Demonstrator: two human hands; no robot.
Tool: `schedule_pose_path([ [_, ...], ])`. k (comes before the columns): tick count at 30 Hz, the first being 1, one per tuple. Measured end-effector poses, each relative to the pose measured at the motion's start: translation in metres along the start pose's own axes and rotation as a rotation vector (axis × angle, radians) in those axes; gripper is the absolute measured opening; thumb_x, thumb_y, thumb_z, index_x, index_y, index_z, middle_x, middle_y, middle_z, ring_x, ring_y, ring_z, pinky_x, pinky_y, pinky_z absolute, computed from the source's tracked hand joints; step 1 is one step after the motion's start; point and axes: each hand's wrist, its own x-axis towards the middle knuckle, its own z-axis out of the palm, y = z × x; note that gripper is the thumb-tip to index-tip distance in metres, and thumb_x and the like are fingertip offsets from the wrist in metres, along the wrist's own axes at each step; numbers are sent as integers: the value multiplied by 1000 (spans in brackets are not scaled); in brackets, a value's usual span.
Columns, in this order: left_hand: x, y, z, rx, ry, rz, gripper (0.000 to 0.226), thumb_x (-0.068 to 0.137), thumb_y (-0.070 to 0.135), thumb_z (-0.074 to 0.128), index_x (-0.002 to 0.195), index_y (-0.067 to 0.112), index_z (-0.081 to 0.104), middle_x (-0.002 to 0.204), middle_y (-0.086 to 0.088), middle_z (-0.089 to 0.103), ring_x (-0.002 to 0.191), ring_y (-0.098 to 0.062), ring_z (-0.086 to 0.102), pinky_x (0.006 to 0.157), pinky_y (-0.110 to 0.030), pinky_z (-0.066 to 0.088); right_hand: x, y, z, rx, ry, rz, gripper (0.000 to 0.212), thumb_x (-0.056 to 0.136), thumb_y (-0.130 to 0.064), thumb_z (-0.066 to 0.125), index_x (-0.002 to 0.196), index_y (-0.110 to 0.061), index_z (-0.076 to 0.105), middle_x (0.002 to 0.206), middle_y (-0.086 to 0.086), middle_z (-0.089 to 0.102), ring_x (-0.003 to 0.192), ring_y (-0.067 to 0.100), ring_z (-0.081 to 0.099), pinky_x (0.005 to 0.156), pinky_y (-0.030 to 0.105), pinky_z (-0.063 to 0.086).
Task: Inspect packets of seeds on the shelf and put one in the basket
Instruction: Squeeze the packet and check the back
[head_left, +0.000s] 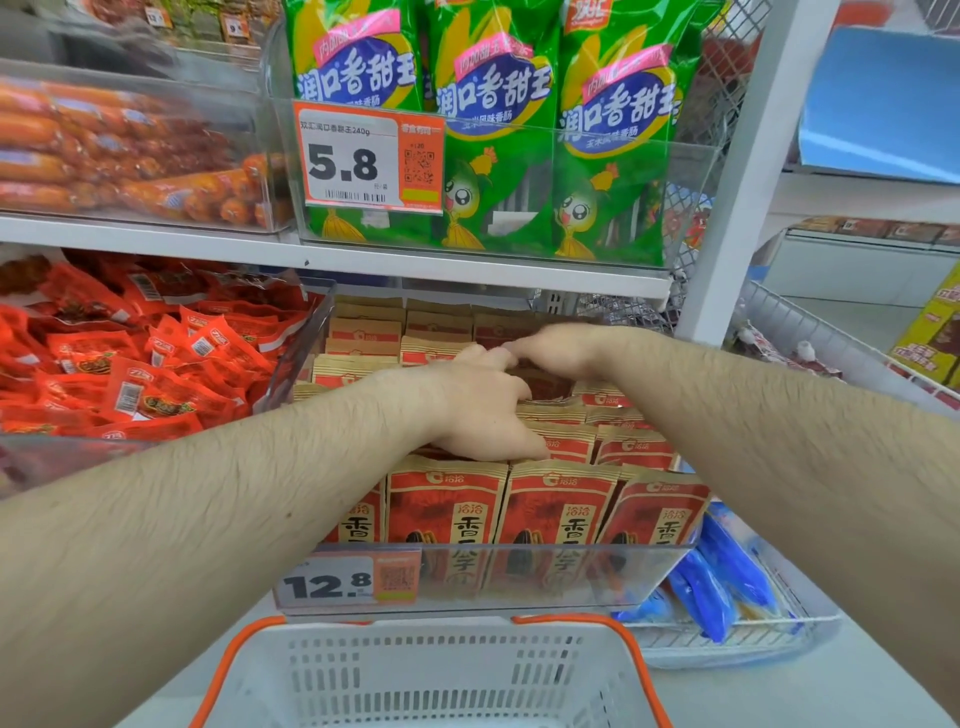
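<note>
In seed packets (556, 499), both hands (483, 405), basket (436, 670) below

Bright, even store light, apparently from overhead; shadows soft, deepest under the white shelf board (332, 257). Glare streaks on the clear bin front (483, 577) below it. Sausage bin (130, 150) left above the board is smeared, probably motion blur. Wide-angle bending at the edges. Centre of frame is sharp.

Tight above the seed packets (556, 499): shelf board (363, 260) close overhead, clear bin wall (467, 571) in front, divider (306, 343) left. Open above the basket (441, 670).
</note>
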Motion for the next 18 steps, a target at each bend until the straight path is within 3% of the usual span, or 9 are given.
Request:
schedule_pose_path([
  [4, -4, 2, 0, 18, -21, -30, 79, 89, 72, 42, 153, 27, 33, 154, 0, 26, 142, -27, 24, 116, -51, 26, -14, 1, -10, 96, 36, -103, 32, 91, -48, 52, 83, -22, 69, 88, -4, 63, 78, 13, 56, 77, 35, 43],
  [6, -5, 2, 0, -2, -51, -40, 83, 89, 76, 37, 155, 27, 27, 157, 0, 28, 145, -28, 27, 117, -52, 24, -22, 1, -12, -87, 47, -113, 23, 81, -36, 58, 70, -16, 64, 77, 2, 61, 70, 20, 54, 70, 35, 46],
  [9, -10, 1, -1, -54, -67, -34, 91, 84, 84, 28, 156, 29, 25, 161, 1, 27, 147, -26, 27, 119, -53, 19, -29, 0, -5, -437, 103, -77, 18, 82, -20, 55, 79, -15, 72, 85, 2, 70, 85, 23, 60, 86, 39, 47],
  [13, -15, -1, -3, -56, -111, 32, 117, 63, 97, 30, 157, 28, 18, 161, 2, 25, 148, -25, 23, 119, -56, 17, -45, -5, -2, -563, 308, -151, 22, 92, -19, 55, 99, -26, 74, 98, -4, 71, 104, 25, 59, 105, 45, 34],
  [15, -16, -2, -2, -48, -115, 44, 131, 48, 100, 31, 157, 29, 18, 160, 4, 27, 147, -24, 25, 118, -56, 20, -56, -3, -2, -537, 418, -199, 26, 95, -22, 53, 113, -28, 71, 112, -2, 71, 112, 26, 60, 103, 43, 39],
  [18, -16, -3, -1, -43, -112, 29, 128, 50, 96, 46, 156, 29, 18, 157, 5, 30, 145, -22, 28, 117, -54, 26, -78, 5, -1, -341, 609, -225, 23, 98, -23, 50, 108, -26, 70, 101, 3, 72, 99, 31, 63, 84, 39, 50],
])
